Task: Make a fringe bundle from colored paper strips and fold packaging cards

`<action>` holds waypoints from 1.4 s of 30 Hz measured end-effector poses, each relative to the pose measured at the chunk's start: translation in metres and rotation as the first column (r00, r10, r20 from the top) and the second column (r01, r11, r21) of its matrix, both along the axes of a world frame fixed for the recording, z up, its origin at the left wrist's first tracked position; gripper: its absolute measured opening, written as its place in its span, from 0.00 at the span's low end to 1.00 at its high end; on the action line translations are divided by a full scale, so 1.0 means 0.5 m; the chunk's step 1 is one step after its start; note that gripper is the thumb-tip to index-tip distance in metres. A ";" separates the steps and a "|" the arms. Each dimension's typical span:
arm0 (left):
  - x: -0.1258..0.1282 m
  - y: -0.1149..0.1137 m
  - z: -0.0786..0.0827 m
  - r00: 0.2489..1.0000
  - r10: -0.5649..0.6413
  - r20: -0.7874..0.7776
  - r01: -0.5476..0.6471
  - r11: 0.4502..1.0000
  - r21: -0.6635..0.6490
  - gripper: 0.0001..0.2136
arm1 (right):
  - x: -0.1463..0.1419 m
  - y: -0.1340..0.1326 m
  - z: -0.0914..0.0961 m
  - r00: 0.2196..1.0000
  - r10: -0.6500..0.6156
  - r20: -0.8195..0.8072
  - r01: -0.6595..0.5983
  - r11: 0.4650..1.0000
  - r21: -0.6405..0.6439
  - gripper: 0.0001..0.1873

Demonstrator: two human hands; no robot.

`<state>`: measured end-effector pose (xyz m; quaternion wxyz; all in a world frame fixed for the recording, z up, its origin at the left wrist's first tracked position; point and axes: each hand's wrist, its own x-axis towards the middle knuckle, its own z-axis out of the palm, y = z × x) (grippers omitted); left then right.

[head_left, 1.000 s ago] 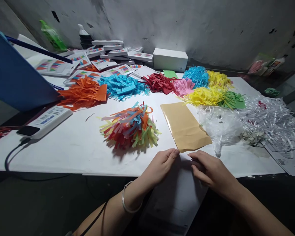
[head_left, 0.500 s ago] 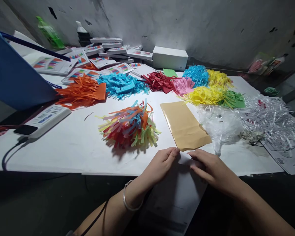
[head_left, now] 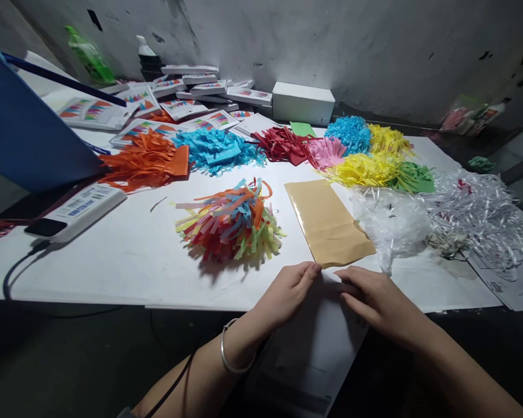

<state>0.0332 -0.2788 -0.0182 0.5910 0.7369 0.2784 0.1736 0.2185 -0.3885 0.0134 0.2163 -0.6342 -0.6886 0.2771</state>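
- While the white-topped counter spans most of the view, part of its left end is hidden behind a blue panel, itself cut off by the frame.
- Pale sheet: it slopes from the counter's near edge down towards the person. Half a second ago a bright flap stood up by the right fingertips; now it no longer shows, which I take to mean that the upper end is being worked by the fingers. Its lower end fades into shadow, its print is unreadable, and I cannot tell whether it is one layer or several.
- Brown paper packet: flat on the counter just beyond the hands, unmoved, its near corner beside the left thumb.
- Multicoloured fringed bunch: left of the packet, apart from both hands, also unmoved.
- Left hand: closed, thumb against forefinger, apparently pinching the sheet's upper corner; its other fingers are mostly hidden.
- Right hand: half curled at the sheet's top, a small gap between thumb and forefinger; whether it grips anything in that shadow, I cannot tell.
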 end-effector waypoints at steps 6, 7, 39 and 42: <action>0.000 -0.001 0.001 1.000 0.001 0.002 -0.001 1.000 0.015 0.19 | -0.005 0.006 -0.005 0.999 -0.013 0.042 0.013 1.000 -0.009 0.09; 0.001 -0.001 0.002 1.000 0.001 0.004 -0.001 1.000 0.017 0.19 | -0.006 0.005 -0.008 0.998 -0.023 0.065 0.023 1.000 0.000 0.08; -0.034 -0.014 0.021 0.997 -0.039 0.067 0.041 0.999 -0.035 0.20 | -0.006 -0.047 0.006 0.967 -0.163 -0.198 0.107 0.958 -0.266 0.27; -0.047 -0.015 0.023 0.994 -0.031 0.105 0.039 0.996 -0.083 0.22 | -0.017 -0.079 -0.004 0.890 -0.268 -0.369 0.197 0.956 -0.219 0.26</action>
